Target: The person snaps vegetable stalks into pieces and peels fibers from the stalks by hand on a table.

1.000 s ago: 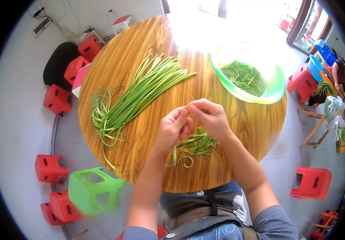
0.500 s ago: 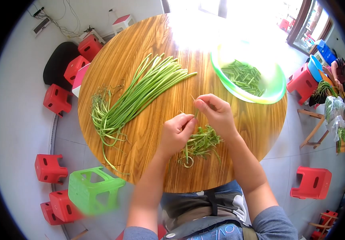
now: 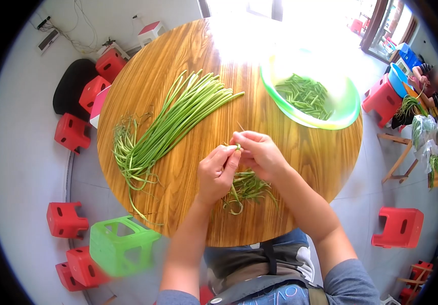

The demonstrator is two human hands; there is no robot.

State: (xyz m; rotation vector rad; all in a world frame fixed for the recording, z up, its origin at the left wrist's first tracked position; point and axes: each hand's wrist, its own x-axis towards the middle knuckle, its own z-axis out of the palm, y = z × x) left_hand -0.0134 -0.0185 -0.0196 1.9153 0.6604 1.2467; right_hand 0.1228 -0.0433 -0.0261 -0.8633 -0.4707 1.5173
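Over the round wooden table (image 3: 300,203), my left hand (image 3: 218,173) and my right hand (image 3: 260,154) meet, fingers pinched on a small green stem piece (image 3: 238,147). A thin brownish tip sticks up past my right fingertips. Just below my hands lies a small pile of green scraps (image 3: 250,187), partly hidden by them. A bundle of long green stems (image 3: 183,116) rests to the left, its curled thin ends toward the table's left edge. At the upper right a translucent green bowl (image 3: 343,119) holds short cut green pieces (image 3: 304,95).
Red stools (image 3: 71,132) stand along the left wall, with a green stool (image 3: 119,246) at the lower left. Another red stool (image 3: 398,227) is at the lower right. A person (image 3: 425,81) sits at the far right beside a blue basin (image 3: 398,80) and bagged greens.
My hands were together, drew apart with my right hand higher, and now are together again, with a green piece showing between the fingertips. The view has shifted slightly.
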